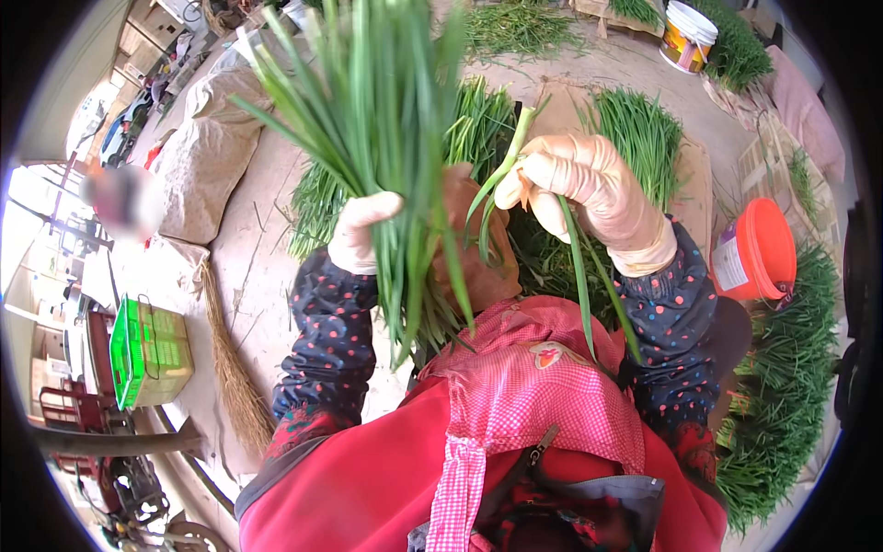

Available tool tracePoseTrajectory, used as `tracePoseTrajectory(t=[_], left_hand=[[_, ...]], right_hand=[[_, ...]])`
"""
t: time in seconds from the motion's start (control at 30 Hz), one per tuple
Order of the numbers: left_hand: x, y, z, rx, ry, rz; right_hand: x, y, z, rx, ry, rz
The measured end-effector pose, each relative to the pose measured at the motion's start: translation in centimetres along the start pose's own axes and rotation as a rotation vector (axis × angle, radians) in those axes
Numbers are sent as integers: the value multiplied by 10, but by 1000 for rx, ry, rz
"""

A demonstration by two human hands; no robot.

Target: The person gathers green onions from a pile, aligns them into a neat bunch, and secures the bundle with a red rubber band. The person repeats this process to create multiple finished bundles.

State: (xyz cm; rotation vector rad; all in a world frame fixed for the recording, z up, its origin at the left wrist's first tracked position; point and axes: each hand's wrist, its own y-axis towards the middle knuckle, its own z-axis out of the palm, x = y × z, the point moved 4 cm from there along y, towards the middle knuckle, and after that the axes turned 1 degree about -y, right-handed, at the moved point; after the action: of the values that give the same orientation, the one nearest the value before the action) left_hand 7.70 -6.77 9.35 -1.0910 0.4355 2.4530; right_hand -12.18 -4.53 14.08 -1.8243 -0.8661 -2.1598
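In a pale glove, my left hand (362, 231) is closed around a thick bunch of long green leafy stalks (386, 138), which fans out upward and partly hangs below the fist. My right hand (586, 186), gloved too, pinches a few separate green stalks (514, 148) between thumb and fingers; their pale ends point up and their leaves droop. Between the hands, lower down, an orange-brown piece of material (483, 255) lies partly behind the bunch. Beyond my right hand stands an upright bundle of greens (638, 138).
Piles of greens (786, 386) lie at the right, below a tilted orange bucket (759, 248). A white-and-yellow bucket (688, 38) stands at the upper right. On the left are a straw broom (231, 372), a green plastic crate (148, 352), stuffed sacks (200, 165) and a blurred person (124, 200).
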Motion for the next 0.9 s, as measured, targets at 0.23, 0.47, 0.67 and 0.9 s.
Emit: tracePoseTrajectory(t=[0.23,0.47,0.67,0.9], left_hand=[[56,-15,2,125,-87,-153],[47,-28,-28,159,-88,-194],[35,-29,-30,160,133,-206],[36,-30,-4,273,282,-242]], right_hand=[[-47,5,3,-196,208,63],[-27,-35,-85,-205,189,-86],[-34,-45,-49,-381,-754,201],[-26,-19,-12,-387,-53,-108]])
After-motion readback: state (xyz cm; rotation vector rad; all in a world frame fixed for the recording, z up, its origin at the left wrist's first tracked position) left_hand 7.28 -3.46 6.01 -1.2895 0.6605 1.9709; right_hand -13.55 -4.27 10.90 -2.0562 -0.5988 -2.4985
